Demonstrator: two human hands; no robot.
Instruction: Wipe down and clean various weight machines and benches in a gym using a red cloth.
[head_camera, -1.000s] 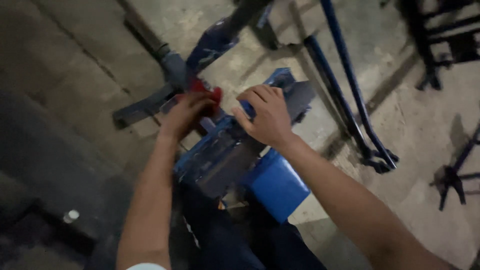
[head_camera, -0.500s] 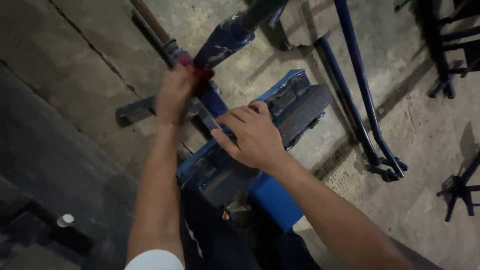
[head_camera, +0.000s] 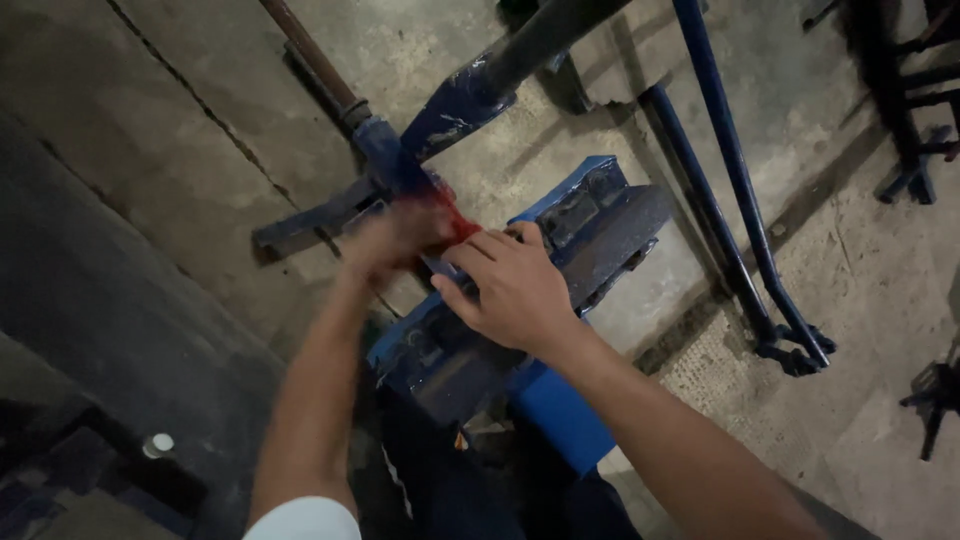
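Holding something red, the left hand (head_camera: 395, 240) is blurry, so I cannot tell just how its fingers sit. The red thing (head_camera: 452, 218) pokes out past the knuckles, and the hand looks closed around it. It sits right by the top of the blue machine (head_camera: 470, 340), just under a short blue post (head_camera: 385, 155).

The right hand (head_camera: 515, 290) lies flat on the machine with its fingers spread a little and bent down. The fingertips (head_camera: 455, 255) touch the top of the machine near the red thing. The two hands are very close together, almost touching. I cannot tell if the right hand grips anything; it seems only to press.

The machine is blue with chipped paint and dark metal parts. A gray metal block (head_camera: 610, 230) sits at its far end. A bright blue box part (head_camera: 560, 415) sticks out below the right wrist.

A thick dark pipe (head_camera: 500, 70) with blue paint runs up and away from the post. A thin rusty rod (head_camera: 310, 55) goes up to the left. A flat blue bar (head_camera: 315, 220) lies on the floor (head_camera: 180, 130) to the left of the hands.

Two long blue rods (head_camera: 730, 180) lie on the floor to the right. A small white cap (head_camera: 157, 444) sits in the dark corner at the lower left
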